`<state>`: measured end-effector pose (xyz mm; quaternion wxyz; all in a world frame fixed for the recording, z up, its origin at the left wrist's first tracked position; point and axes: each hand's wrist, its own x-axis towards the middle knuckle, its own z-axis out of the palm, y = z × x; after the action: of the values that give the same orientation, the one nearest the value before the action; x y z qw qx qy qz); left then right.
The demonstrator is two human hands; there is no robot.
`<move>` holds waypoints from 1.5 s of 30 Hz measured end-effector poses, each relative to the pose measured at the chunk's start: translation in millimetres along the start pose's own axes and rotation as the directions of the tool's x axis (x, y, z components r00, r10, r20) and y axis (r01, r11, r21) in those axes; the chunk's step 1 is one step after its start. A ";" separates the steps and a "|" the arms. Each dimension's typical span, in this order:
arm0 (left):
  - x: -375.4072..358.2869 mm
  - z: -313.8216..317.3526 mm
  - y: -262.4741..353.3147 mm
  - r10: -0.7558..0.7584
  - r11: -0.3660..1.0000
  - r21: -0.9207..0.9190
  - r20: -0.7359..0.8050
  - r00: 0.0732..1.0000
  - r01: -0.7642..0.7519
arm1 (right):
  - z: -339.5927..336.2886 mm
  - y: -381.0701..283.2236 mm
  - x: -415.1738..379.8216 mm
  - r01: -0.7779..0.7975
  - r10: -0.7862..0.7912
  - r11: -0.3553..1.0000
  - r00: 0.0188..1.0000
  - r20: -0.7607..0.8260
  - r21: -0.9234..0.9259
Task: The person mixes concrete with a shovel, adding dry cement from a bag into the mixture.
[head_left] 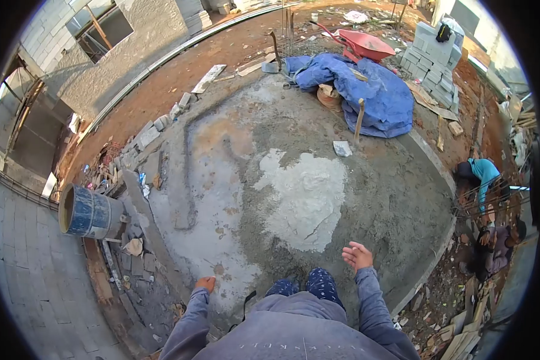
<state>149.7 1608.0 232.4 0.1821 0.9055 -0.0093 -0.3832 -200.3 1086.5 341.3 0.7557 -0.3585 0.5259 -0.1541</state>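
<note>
Item, one heap of pale powder [309,201]: central, lying on a darker, damp-looking grey spread [396,204], just ahead of the wearer's patterned legwear [323,284].

Item, the right hand [357,255]: raised over the near edge of the grey spread, right of the legs; fingers loosely spread and apart from the thumb. The heap is the nearest thing of note.

Item, the left hand [206,283]: lower and to the left, above the pale, wet-looking slab [216,192]; fingers curled in (whether they pinch anything, one cannot tell).

Item, one scrap of white packaging [342,149]: at the far right edge of the heap. Just beyond it, a wooden handle [359,122], upright beside a rumpled blue tarp [378,96].

Item, one red wheelbarrow [369,45]: far side, behind the tarp. To its right, stacked grey blocks [429,57].

Item, one blue and grey drum [96,211]: left side, tilted, its mouth facing left.

Item, one shovel [270,67]: far side, left of the tarp, handle up.

Item, two other people: at right, outside the slab, one in a teal top [483,174], bent over, the other nearer and low down [499,252], partly hidden.
</note>
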 end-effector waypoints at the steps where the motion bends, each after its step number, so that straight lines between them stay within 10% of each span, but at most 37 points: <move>1: -2.7 -1.8 -6.6 -0.036 0.978 -0.208 -0.031 0.999 0.029 | -7.6 28.0 25.2 -0.027 0.029 0.993 0.999 0.014 -0.117; 5: -8.3 3.6 -10.8 -0.120 0.690 -0.719 0.001 0.993 0.084 | -32.0 136.5 75.7 -0.252 0.244 0.756 0.965 -0.097 -0.604; 8: -16.6 -14.1 36.9 0.002 0.815 -0.579 0.037 0.999 0.020 | -33.7 204.6 93.2 -0.304 0.346 0.444 0.926 -0.151 -0.843; 11: 1.5 -60.0 75.3 0.195 0.922 -0.339 -0.004 0.981 -0.185 | 32.7 198.0 96.3 0.128 0.278 -0.191 0.958 0.071 -0.973; 16: 117.3 -180.6 120.3 0.322 0.870 -0.344 -0.143 0.936 -0.352 | 166.3 207.8 219.1 0.300 0.409 -0.227 0.893 0.189 -0.927; 20: 236.8 -276.5 99.2 0.125 0.907 -0.354 -0.291 0.949 -0.228 | 297.4 213.4 380.2 0.524 0.392 -0.433 0.842 0.370 -0.733; 21: 246.9 -300.2 73.9 0.077 0.912 -0.375 -0.240 0.968 -0.165 | 346.7 173.9 388.4 0.476 0.374 -0.431 0.867 0.328 -0.767; 22: 262.0 -317.2 59.9 0.034 0.901 -0.418 -0.191 0.981 -0.112 | 385.4 173.1 417.5 0.016 -0.009 0.303 1.000 0.014 -0.953; 24: 295.6 -333.6 32.5 -0.011 0.825 -0.558 -0.174 0.985 -0.090 | 517.4 59.3 375.5 -0.057 0.144 0.899 0.975 0.170 -0.435; 27: 315.6 -338.4 -8.1 -0.174 0.608 -0.790 -0.230 0.958 -0.080 | 640.6 -37.7 364.0 0.263 0.039 0.836 0.847 0.530 -0.481; 31: 323.9 -284.6 -25.7 -0.482 0.259 -0.951 0.023 0.876 0.168 | 715.1 -78.0 395.8 0.322 -0.045 0.803 0.872 0.488 -0.501; 33: 326.7 -265.7 -33.7 -0.235 0.698 -0.655 0.175 0.956 0.291 | 732.3 -70.6 423.9 0.297 -0.038 0.741 0.914 0.404 -0.602; 35: 332.6 -258.2 -27.0 -0.144 0.850 -0.462 0.256 0.956 0.252 | 739.9 -54.2 447.7 0.264 -0.021 0.682 0.939 0.343 -0.682; 42: 493.9 -357.3 -6.2 -0.185 0.785 -0.534 0.280 0.942 0.313 | 745.5 9.7 501.3 -0.053 0.169 0.578 0.984 0.056 -0.814; 45: 618.4 -458.3 4.9 -0.230 0.394 -0.821 0.348 0.909 0.413 | 749.0 22.1 541.8 -0.123 0.203 0.487 0.979 -0.025 -0.864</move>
<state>906.5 1654.5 100.4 0.5427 0.6254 0.3490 -0.4387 691.0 1055.7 97.1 0.5083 -0.6411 0.5335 0.2145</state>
